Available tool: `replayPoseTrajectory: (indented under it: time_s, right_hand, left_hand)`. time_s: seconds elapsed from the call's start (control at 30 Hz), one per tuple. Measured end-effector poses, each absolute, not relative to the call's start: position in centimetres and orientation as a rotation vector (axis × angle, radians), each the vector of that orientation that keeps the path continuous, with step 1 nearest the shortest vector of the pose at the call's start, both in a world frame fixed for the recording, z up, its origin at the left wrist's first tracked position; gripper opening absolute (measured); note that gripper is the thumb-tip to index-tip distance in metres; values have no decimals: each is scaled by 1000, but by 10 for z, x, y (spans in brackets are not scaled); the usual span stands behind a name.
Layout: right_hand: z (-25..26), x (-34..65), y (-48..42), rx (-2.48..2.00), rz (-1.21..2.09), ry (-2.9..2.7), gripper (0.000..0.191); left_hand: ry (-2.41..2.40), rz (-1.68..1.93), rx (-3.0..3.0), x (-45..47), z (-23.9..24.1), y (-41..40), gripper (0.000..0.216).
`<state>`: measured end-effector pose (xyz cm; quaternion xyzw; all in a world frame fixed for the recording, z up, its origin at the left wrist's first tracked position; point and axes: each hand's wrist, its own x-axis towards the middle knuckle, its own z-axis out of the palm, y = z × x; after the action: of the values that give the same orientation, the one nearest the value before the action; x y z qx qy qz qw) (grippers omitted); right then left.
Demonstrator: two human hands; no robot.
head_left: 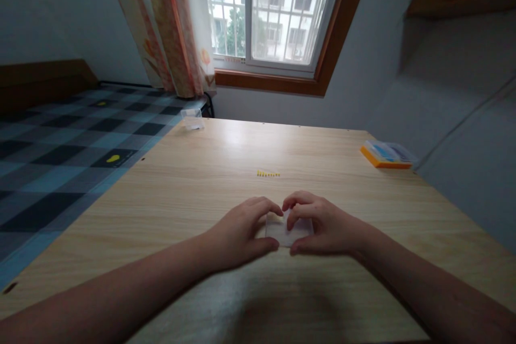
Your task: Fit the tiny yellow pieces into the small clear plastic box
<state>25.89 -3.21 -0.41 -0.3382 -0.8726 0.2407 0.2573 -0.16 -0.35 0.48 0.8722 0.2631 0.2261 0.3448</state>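
A small, flat, clear plastic box (284,236) lies on the wooden table between my hands. My left hand (252,230) curls around its left side, thumb at the near edge and fingertips at the far edge. From the right, my right hand (322,224) grips the same box, its thumb near the front corner and a bent index finger over the top. Something pale yellowish shows by the far-left part of the box, too small to name. Beyond my hands stands a short row of tiny yellow and dark pieces (268,174).
Pale wooden table (169,215) spreads around me. An open clear container (192,119) sits at its far left corner, and an orange case with a clear lid (387,156) near the right edge. A bed with a checked cover (80,145) adjoins on the left.
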Motion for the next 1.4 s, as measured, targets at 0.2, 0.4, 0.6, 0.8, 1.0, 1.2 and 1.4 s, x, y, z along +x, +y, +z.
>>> replayPoseTrajectory:
  time_s: [0.2, 0.4, 0.6, 0.8, 1.0, 1.2, 1.4]
  right_hand:
    - [-2, 260, -33, -888, 614, -2396, 35]
    - [15, 260, -36, -1027, 470, -2587, 61]
    - [18, 258, -33, -1081, 444, -2608, 55]
    - [16, 258, -32, -1072, 366, -2566, 50]
    - [24, 291, -35, -1092, 284, -2449, 46]
    - [51, 370, -32, -1666, 40, -2128, 44]
    - [68, 474, 2, -2127, -213, -1663, 44]
  left_hand:
    - [675, 578, 2264, -3, 1, -2, 39]
    - [629, 610, 2283, -4, -2, 4, 35]
    - [596, 648, 2285, -5, -4, 10, 31]
    - [665, 792, 2191, -9, -8, 17, 26]
    - [785, 946, 2090, -10, -5, 26, 31]
    - [839, 1022, 2068, -11, -8, 34, 34]
    - [868, 1003, 2090, -11, -12, 38, 39]
